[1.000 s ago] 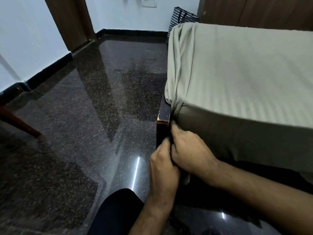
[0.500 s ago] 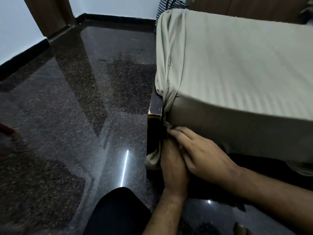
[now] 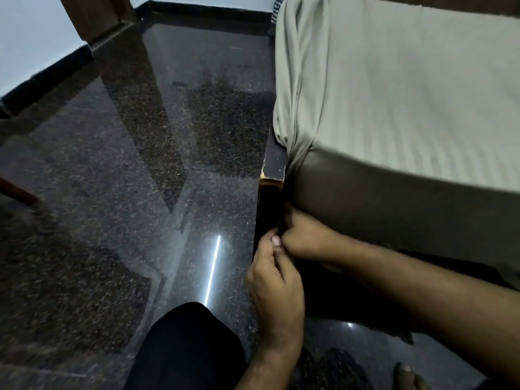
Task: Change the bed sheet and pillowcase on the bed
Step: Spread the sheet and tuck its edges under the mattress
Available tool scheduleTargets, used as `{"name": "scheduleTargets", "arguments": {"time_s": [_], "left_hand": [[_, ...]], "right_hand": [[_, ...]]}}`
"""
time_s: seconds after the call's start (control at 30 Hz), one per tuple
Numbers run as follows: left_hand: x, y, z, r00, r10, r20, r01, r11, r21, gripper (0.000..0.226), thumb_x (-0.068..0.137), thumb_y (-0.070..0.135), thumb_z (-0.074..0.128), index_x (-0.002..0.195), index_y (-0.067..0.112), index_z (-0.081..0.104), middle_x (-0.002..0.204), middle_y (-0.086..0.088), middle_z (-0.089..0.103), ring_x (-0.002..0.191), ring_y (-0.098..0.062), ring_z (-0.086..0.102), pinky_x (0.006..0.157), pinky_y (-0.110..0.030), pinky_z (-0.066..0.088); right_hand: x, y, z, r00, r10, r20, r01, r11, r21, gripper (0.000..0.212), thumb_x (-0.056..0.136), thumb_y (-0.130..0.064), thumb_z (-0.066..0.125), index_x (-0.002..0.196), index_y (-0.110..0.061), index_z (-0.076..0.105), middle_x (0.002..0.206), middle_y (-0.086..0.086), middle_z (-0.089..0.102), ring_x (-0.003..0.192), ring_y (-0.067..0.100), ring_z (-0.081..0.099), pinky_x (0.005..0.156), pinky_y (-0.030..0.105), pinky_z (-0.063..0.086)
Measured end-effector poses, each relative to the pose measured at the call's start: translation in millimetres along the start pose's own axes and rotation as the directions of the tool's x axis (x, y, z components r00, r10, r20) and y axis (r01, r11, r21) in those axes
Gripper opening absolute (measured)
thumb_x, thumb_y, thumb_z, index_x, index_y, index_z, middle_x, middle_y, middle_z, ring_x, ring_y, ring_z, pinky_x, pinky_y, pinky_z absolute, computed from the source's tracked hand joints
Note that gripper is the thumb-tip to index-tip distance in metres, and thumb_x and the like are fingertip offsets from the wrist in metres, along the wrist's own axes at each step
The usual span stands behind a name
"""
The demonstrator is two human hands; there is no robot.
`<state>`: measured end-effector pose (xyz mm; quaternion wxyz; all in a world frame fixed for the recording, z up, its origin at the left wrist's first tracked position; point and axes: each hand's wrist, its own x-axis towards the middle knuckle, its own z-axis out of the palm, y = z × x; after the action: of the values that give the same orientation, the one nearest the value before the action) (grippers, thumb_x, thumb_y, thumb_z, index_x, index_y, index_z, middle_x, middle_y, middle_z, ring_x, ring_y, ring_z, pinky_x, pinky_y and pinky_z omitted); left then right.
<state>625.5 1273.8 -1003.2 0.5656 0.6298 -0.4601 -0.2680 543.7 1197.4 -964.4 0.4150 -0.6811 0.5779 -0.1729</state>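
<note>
A beige striped bed sheet (image 3: pixel 394 108) covers the mattress, with folds gathered down the left side and at the near corner. My right hand (image 3: pixel 306 237) is pressed in at that corner under the mattress, its fingers curled into the sheet's lower edge where it meets the dark wooden bed frame (image 3: pixel 272 164). My left hand (image 3: pixel 274 280) sits just below and left of it, against the frame's post. Its thumb lies on the curled fingers and touches my right hand; what it holds is hidden. No pillow is in view.
Glossy dark granite floor (image 3: pixel 140 178) stretches to the left of the bed. My knee in black trousers (image 3: pixel 191 350) is at the bottom centre. A reddish chair leg (image 3: pixel 17 190) shows at the left edge, a wooden door (image 3: pixel 95 15) at the far wall.
The loose flap of sheet that hung over the frame corner half a second ago is out of sight. My right hand has curled in at the corner, and my left hand has dropped slightly.
</note>
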Motion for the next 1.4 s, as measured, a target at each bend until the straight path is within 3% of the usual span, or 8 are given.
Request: {"name": "scheduleTargets", "arguments": {"time_s": [0.07,0.37,0.47,0.63,0.8,1.07,1.27,1.4], "left_hand": [[-5,9,1,1.0,-0.022,0.009,0.023,0.996,-0.083,0.039,0.101,0.031,0.041,0.125,0.019,0.069,0.114,0.009,0.073,0.105,-0.001,0.065,0.089,-0.017,0.049],[-3,-8,19,0.922,-0.18,0.342,0.227,0.969,-0.101,0.058,0.09,0.046,0.033,0.119,0.008,0.067,0.125,-0.009,0.067,0.117,-0.024,0.062,0.108,-0.038,0.042],[-13,2,21,0.864,-0.179,0.471,0.289,0.942,-0.171,0.051,0.106,0.03,0.037,0.14,-0.006,0.048,0.138,0.001,0.047,0.115,0.012,0.054,0.106,-0.015,0.039],[-4,-2,28,0.895,-0.301,0.328,0.378,0.904,-0.202,0.027,0.093,0.014,0.053,0.111,0.011,0.072,0.109,-0.003,0.072,0.101,-0.015,0.066,0.097,-0.048,0.053],[12,-12,16,0.792,-0.575,0.206,0.597,0.655,-0.463,0.028,0.093,-0.005,0.052,0.094,0.007,0.077,0.091,-0.013,0.077,0.086,-0.024,0.069,0.083,-0.037,0.057],[27,3,-19,0.88,-0.457,0.127,0.461,0.763,-0.454,0.031,0.091,-0.002,0.049,0.086,0.008,0.078,0.083,-0.007,0.078,0.086,-0.02,0.074,0.07,-0.021,0.053],[33,4,-21,0.836,-0.17,0.521,0.348,0.9,-0.265,0.048,0.083,0.031,0.05,0.125,0.022,0.07,0.122,0.012,0.072,0.121,-0.002,0.062,0.106,-0.029,0.046],[38,18,-17,0.721,-0.2,0.664,0.527,0.78,-0.337,0.032,0.107,0.017,0.032,0.117,0.017,0.063,0.11,0.013,0.073,0.101,0.006,0.066,0.083,-0.007,0.049]], "right_hand": [[7,-7,-5,0.993,0.114,0.015,-0.114,0.993,0.01,0.037,0.081,0.009,0.057,0.112,-0.009,0.065,0.112,0.007,0.071,0.105,0.018,0.065,0.096,0.038,0.055],[-49,4,3,0.94,-0.224,-0.256,0.165,0.958,-0.233,0.036,0.088,-0.013,0.041,0.116,-0.011,0.063,0.113,0.004,0.071,0.109,0.018,0.066,0.096,0.034,0.051],[-67,19,-2,0.93,-0.272,-0.249,0.19,0.932,-0.309,0.048,0.086,-0.017,0.036,0.121,-0.012,0.068,0.123,0.0,0.068,0.116,0.014,0.062,0.103,0.026,0.046],[-49,23,-12,0.973,-0.23,0.009,0.197,0.811,-0.55,0.062,0.083,-0.019,0.033,0.139,-0.018,0.06,0.143,0.001,0.057,0.125,0.021,0.056,0.107,0.03,0.043],[-26,31,0,0.978,-0.153,0.143,0.21,0.713,-0.67,0.049,0.093,-0.016,0.045,0.141,-0.021,0.054,0.139,0.003,0.059,0.126,0.024,0.055,0.106,0.036,0.044],[-27,42,42,0.974,-0.224,0.04,0.094,0.235,-0.967,0.038,0.087,-0.012,0.036,0.11,-0.009,0.066,0.099,0.012,0.067,0.097,0.033,0.057,0.044,0.032,0.033],[-50,61,14,0.862,-0.49,0.13,0.328,0.344,-0.88,0.038,0.094,-0.026,0.04,0.112,-0.006,0.066,0.111,0.014,0.065,0.098,0.026,0.057,0.083,0.038,0.054],[-70,77,18,0.931,-0.327,0.161,0.284,0.376,-0.882,0.051,0.091,-0.024,0.042,0.132,0.0,0.061,0.139,0.023,0.057,0.128,0.034,0.057,0.108,0.041,0.049]]}}
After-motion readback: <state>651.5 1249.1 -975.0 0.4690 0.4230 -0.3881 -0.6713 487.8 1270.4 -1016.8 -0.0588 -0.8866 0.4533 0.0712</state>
